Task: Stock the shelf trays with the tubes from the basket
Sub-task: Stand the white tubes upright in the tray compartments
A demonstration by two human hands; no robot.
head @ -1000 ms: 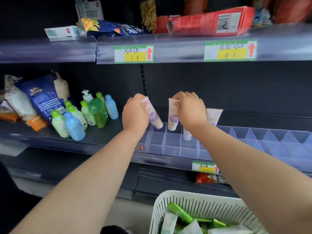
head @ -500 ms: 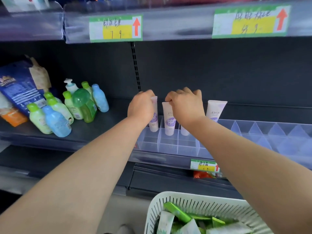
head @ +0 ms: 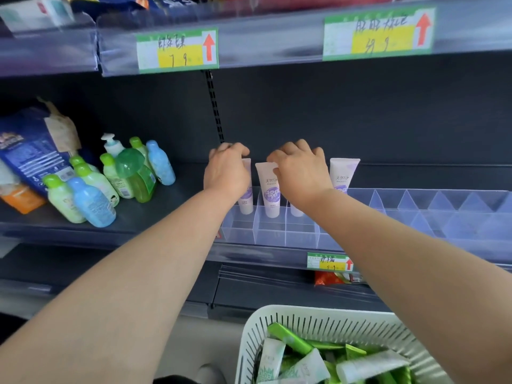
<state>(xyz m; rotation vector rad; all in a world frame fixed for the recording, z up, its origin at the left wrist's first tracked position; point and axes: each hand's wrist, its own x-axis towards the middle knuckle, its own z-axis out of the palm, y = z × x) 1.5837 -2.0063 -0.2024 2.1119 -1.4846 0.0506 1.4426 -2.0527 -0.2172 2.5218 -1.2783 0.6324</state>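
Head view, facing the middle shelf (head: 166, 198). Both forearms reach forward to the clear divider tray (head: 277, 236) along the shelf's front edge.

Left hand (head: 227, 173): fingers (head: 235, 149) curled over the crimped top of the left tube (head: 246, 200) and clamped on it. The tube is white with a purple band. It stands upright, cap down, in a back-row compartment at the tray's left end.

Right hand (head: 302, 176): fingers (head: 277, 156) bent, with thumb and fingertips pinched together on the top edge of the middle tube (head: 270, 189). It has the same design and stands upright, cap down, in the next compartment to the right. It is just beside the left tube, with a divider wall between them.

Third tube (head: 296, 210): only the cap end shows below the right wrist, in the following compartment. The rest is hidden.

Fourth tube (head: 343, 173): upright, just right of the right hand. Whether the hand touches it, I cannot tell.

Basket (head: 277, 320): white and slotted, at the bottom of the view under the right forearm. It holds a loose heap of green and white tubes (head: 304, 364) lying flat at mixed angles.

Elsewhere on the shelf, a cluster of green and blue bottles (head: 91, 200) stands left of the tray, well apart from it. A blue bag (head: 30, 151) leans behind them. Handwritten price labels (head: 177, 51) sit on the rail of the shelf above. A smaller label (head: 329, 263) is clipped below the tray, with a red packet (head: 329, 278) under it.
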